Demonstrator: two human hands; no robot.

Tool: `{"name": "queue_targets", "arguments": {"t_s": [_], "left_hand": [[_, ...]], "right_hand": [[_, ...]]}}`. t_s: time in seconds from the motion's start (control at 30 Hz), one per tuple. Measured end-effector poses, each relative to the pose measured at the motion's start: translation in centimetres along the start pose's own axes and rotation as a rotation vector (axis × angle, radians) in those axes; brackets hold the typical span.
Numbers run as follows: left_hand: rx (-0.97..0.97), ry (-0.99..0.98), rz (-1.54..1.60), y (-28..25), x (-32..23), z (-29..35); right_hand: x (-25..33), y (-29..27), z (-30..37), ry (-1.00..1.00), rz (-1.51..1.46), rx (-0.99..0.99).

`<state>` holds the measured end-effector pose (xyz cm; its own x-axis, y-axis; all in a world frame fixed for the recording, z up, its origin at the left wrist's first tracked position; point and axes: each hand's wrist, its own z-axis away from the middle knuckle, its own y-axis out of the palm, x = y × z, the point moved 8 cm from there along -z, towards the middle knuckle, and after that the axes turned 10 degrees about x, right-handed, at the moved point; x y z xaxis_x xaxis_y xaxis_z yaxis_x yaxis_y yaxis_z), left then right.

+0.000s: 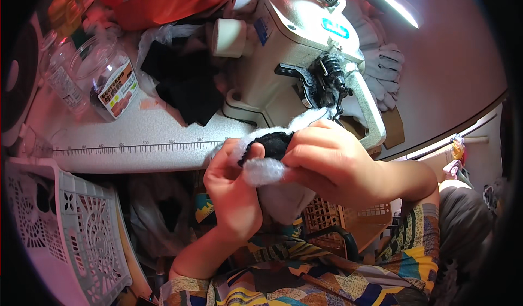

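Observation:
Both hands hold a fluffy white fabric piece [264,172] with a black inner side, in front of a cream sewing machine [297,20]. My left hand [233,191] grips its left edge, with the thumb inside the black opening. On its right side, the fingers of my right hand [332,161] are closed, pinching the edge near the black part. A strip of the white pile runs up toward the machine's dark metal sewing head [327,82]. Whether it touches the head I cannot tell. The fingertips of my right hand are partly hidden.
Black cloth pieces [185,82] lie left of the machine. A clear plastic jar [106,82] and a bottle [65,82] stand at the table's left. White gloves [381,71] are piled behind the machine. A white plastic basket [81,235] stands below left. Along the table's front edge runs a ruler scale [147,147].

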<state>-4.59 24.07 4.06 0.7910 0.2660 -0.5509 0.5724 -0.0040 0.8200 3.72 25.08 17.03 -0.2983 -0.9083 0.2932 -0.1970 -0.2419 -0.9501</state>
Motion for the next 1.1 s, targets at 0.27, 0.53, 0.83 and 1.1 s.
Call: {"name": "queue_targets", "arguments": {"t_s": [0.27, 0.53, 0.83, 1.1], "left_hand": [[0.068, 0.177, -0.298, 0.2, -1.7, 1.0], [0.146, 0.309, -0.466, 1.2, -3.2, 1.6], [0.193, 0.461, -0.77, 1.6, -5.3, 1.5], [0.171, 0.588, -0.734, 1.2, -6.2, 2.2]], "right_hand": [[-0.6, -0.5, -1.1, 0.054, -0.284, -0.021], [-0.9, -0.7, -1.4, 0.075, -0.274, -0.059], [-0.3, -0.8, -1.6, 0.06, -0.232, 0.019], [-0.5, -2.6, -1.8, 0.089, -0.16, 0.019]]}}
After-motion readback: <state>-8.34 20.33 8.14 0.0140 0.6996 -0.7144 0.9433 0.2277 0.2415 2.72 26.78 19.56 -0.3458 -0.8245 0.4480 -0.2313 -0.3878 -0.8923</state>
